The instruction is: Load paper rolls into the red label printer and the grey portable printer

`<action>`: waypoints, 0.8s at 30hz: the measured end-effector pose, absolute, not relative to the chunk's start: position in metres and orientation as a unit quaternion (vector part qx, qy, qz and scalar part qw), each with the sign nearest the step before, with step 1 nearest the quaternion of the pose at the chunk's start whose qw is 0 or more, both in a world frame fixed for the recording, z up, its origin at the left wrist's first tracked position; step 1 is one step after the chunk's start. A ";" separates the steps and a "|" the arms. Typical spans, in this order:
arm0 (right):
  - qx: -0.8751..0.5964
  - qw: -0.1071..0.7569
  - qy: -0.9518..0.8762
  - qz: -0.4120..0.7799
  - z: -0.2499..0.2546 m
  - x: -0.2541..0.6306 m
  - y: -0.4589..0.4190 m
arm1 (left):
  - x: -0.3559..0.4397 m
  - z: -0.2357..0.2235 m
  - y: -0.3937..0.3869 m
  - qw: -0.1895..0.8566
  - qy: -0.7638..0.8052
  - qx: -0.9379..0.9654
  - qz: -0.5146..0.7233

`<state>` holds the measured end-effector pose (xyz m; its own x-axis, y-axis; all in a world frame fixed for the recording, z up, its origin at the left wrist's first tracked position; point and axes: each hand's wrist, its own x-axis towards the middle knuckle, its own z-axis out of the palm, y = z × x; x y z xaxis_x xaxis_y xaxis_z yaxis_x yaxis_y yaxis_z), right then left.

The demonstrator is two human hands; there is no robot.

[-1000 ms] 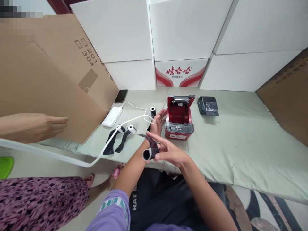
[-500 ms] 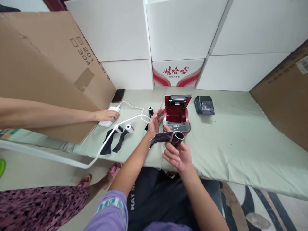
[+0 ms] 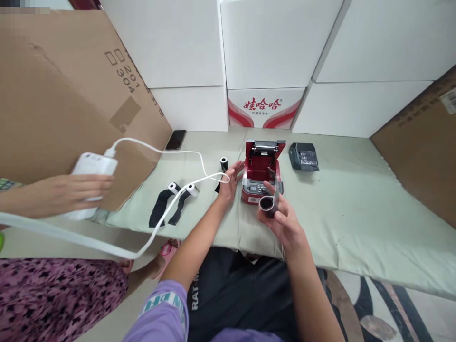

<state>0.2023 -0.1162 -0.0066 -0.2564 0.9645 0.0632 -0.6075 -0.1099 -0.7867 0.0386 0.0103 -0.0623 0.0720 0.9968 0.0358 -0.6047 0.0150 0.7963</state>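
Note:
My right hand [image 3: 287, 221] is closed around a dark paper roll [image 3: 268, 205] with a hollow core. It holds the roll in front of the red printer [image 3: 245, 191], a thin strip of its paper standing up towards the open compartment. The printer's lid [image 3: 266, 147] is raised and leans back, so the red inside shows. My left hand [image 3: 231, 183] rests with fingers stretched out against the printer's left side. Behind that hand a small black-and-white roll [image 3: 223, 164] stands on the cloth, partly hidden.
Two rolls [image 3: 192, 190] with black strips lie to the left. Another person's hand [image 3: 83, 190] holds a white power bank [image 3: 94, 164], its cable [image 3: 153, 148] crossing near my left hand. A phone [image 3: 176, 140] and a black device [image 3: 304, 156] lie further back. Cardboard [image 3: 71, 85] stands left.
My right hand has moved right and turned, and the strip that hung left now stands up behind the roll. The other person's hand has lifted the power bank off the surface, leftwards.

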 end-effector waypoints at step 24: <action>-0.442 0.589 -0.496 0.460 0.006 0.242 -0.080 | 0.035 -0.060 0.010 0.621 0.306 0.382 0.613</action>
<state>0.2418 -0.0796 0.0064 0.0845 0.9806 0.1767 -0.1040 0.1851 -0.9772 0.0349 0.0100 -0.0595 0.0618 0.9942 0.0881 -0.5271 -0.0425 0.8487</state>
